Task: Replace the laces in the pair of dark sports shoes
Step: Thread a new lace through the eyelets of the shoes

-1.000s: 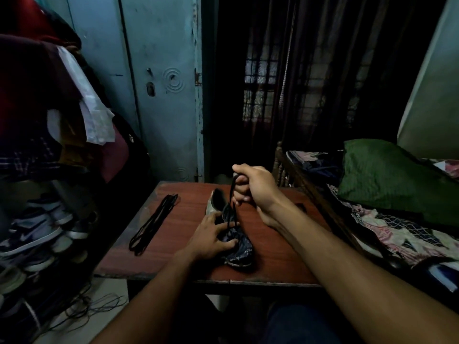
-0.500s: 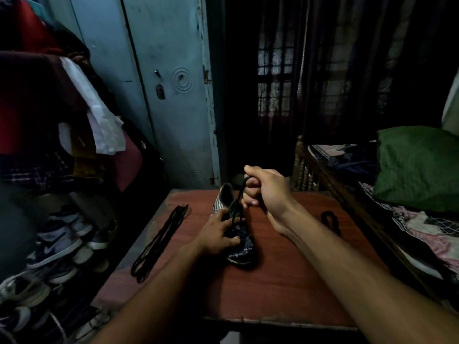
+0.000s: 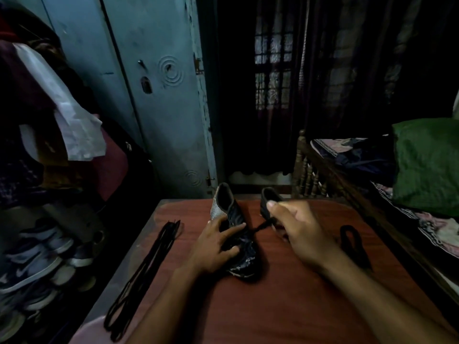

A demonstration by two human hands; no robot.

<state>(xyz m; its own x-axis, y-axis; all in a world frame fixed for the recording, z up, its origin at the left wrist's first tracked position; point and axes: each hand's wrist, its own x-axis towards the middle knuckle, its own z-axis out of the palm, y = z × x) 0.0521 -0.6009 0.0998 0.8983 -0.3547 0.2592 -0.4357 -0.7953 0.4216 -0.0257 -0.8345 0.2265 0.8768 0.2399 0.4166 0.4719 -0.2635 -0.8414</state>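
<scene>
Dark patterned shoe [image 3: 238,242] under flat left hand [image 3: 216,247], right hand [image 3: 298,232] pinching thin black lace [image 3: 260,227]

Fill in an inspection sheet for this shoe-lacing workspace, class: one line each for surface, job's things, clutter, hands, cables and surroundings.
Surface: reddish wooden table.
Job's things: near shoe under the left hand; second shoe behind the right hand; lace stretched from the near shoe to the right hand; long black laces along the table's left edge; looped black lace on the right.
Clutter: nothing seen on the table.
Hands: left hand presses on the near shoe; right hand pinches the lace.
Cables: nothing seen.
Surroundings: blue door, hanging clothes, shoe pile, bed with green pillow, dark curtain.
</scene>
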